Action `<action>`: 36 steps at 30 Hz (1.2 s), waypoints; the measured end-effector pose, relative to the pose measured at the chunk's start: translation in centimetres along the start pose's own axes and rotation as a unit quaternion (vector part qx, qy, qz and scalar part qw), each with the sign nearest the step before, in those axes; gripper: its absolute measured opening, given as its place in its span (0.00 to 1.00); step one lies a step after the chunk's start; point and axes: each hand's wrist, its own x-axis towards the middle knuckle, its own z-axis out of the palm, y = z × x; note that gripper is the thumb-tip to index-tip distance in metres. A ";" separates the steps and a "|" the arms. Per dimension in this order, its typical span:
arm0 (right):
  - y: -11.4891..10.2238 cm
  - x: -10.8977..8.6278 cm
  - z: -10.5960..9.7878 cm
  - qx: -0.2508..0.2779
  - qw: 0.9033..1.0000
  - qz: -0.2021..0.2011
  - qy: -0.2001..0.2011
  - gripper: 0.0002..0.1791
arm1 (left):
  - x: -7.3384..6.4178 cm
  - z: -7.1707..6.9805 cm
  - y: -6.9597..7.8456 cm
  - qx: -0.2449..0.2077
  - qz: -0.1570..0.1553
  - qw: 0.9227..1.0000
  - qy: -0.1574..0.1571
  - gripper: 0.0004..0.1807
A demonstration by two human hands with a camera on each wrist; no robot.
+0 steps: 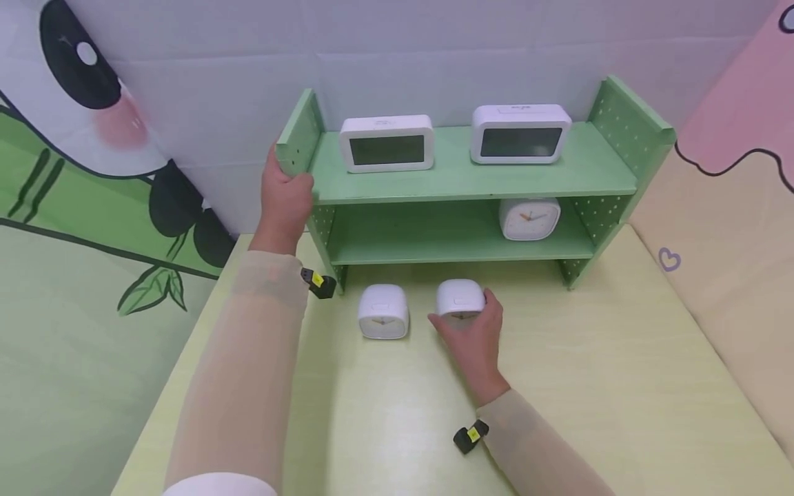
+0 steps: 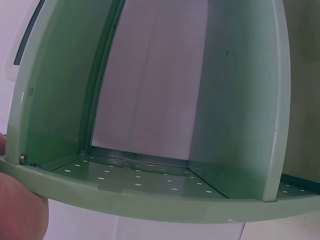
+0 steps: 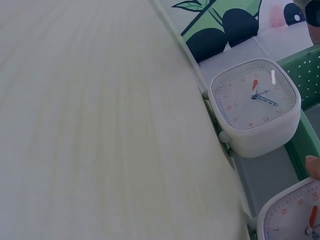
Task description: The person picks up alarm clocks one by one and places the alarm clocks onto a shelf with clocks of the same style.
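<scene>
At the top left end of a green two-tier shelf [image 1: 471, 184], my left hand [image 1: 280, 207] grips the side panel, its thumb in front. The left wrist view shows part of that hand beside the shelf's perforated side [image 2: 155, 212]. On the table, my right hand [image 1: 474, 348] holds a white analog alarm clock [image 1: 459, 293] between thumb and fingers. Part of this clock's numbered dial [image 3: 290, 220] appears in the right wrist view, one fingertip at its edge. A matching alarm clock [image 1: 383, 310] stands to its left, apart from the hand.
Two white digital clocks, a left one [image 1: 387, 146] and a right one [image 1: 521, 136], stand on the upper tier. Another analog clock [image 1: 530, 219] sits on the lower tier at right. A patterned wall covering [image 1: 434, 69] lies behind the shelf on the pale table [image 1: 384, 413].
</scene>
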 end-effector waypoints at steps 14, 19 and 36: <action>0.1 -0.7 -0.4 0.015 1.000 0.020 -0.011 0.62 | 0.0 0.1 -0.2 0.000 -0.002 1.000 -0.002 0.43; 0.2 -0.9 -0.4 0.020 1.000 0.018 -0.015 0.64 | 0.0 0.0 -0.2 0.007 0.001 1.000 -0.003 0.43; 0.2 -0.5 0.0 0.004 1.000 0.016 -0.010 0.63 | 0.0 0.0 -0.4 0.003 0.012 1.000 -0.003 0.42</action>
